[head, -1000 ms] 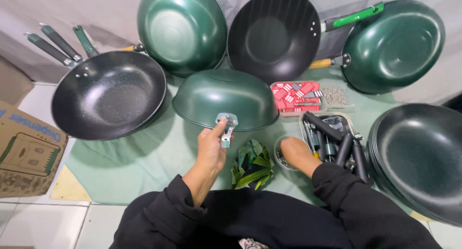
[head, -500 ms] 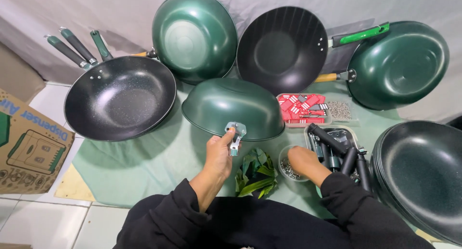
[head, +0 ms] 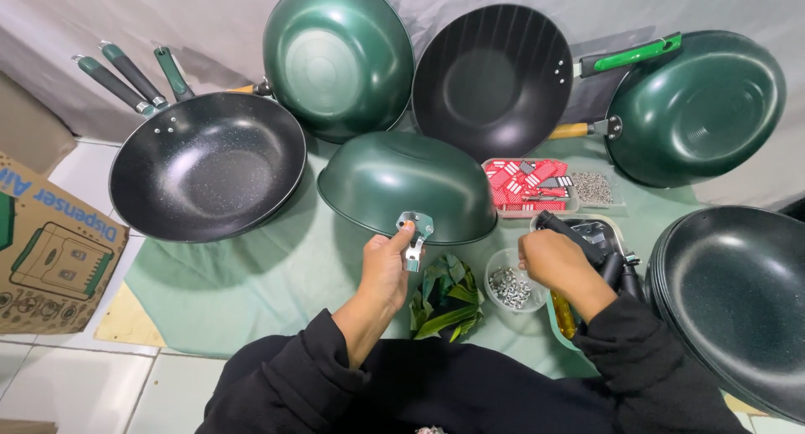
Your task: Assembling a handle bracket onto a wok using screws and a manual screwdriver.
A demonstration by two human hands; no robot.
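A green wok (head: pixel 407 187) lies upside down on the green cloth (head: pixel 277 275) in front of me. My left hand (head: pixel 387 266) pinches a small metal handle bracket (head: pixel 414 233) against the wok's near rim. My right hand (head: pixel 553 262) is closed over the end of a black handle (head: pixel 579 237) in a tray (head: pixel 616 228) of black handles at the right. A small clear bowl of metal washers (head: pixel 506 285) sits just left of my right hand. Green wrappers (head: pixel 446 296) lie between my hands.
Several other woks surround me: a black one with handles (head: pixel 210 170) at left, a green one (head: pixel 340 57) and a black one (head: pixel 495 77) leaning at the back, a green one (head: pixel 696 107) at right, stacked black ones (head: pixel 738 291) at near right. A tray of red packets (head: pixel 528 184) and a cardboard box (head: pixel 46 249) are nearby.
My right hand rose from the washer bowl to the handle tray and closed on a black handle. My left hand still holds the bracket at the wok's rim.
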